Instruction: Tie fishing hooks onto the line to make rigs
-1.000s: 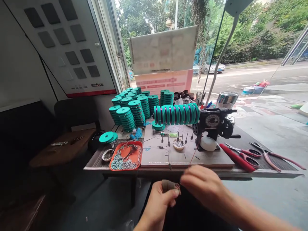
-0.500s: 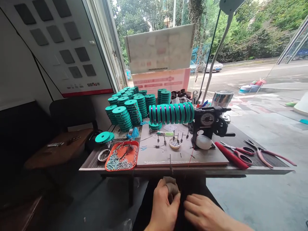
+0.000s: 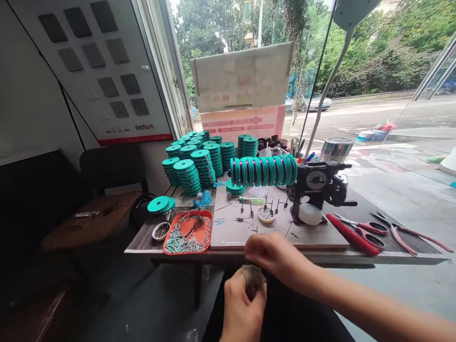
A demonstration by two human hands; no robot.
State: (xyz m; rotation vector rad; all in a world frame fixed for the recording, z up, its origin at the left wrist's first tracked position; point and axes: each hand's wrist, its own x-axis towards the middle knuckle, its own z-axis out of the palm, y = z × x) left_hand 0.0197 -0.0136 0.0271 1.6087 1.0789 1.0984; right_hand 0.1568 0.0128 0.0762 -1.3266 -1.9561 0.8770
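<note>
My left hand [image 3: 242,308] is low in front of the table, closed around a small grey-brown piece [image 3: 253,276] that I cannot name. My right hand [image 3: 276,259] hovers just above it at the table's front edge, fingers curled in a pinch; what they hold, if anything, is too small to see. Right behind the right hand lies a grey work board [image 3: 278,230] with several small hooks and weights on it and a small white dish [image 3: 265,214] of beads.
An orange tray [image 3: 187,232] of small metal parts sits left of the board. Stacks of green spools [image 3: 194,164] fill the back; a row of spools [image 3: 263,170] hangs on a black winding machine [image 3: 317,190]. Red scissors [image 3: 363,230] and pliers [image 3: 406,232] lie at right.
My right hand has risen from beside the left hand up to the table's front edge. The left hand stays low, still gripping the grey-brown piece.
</note>
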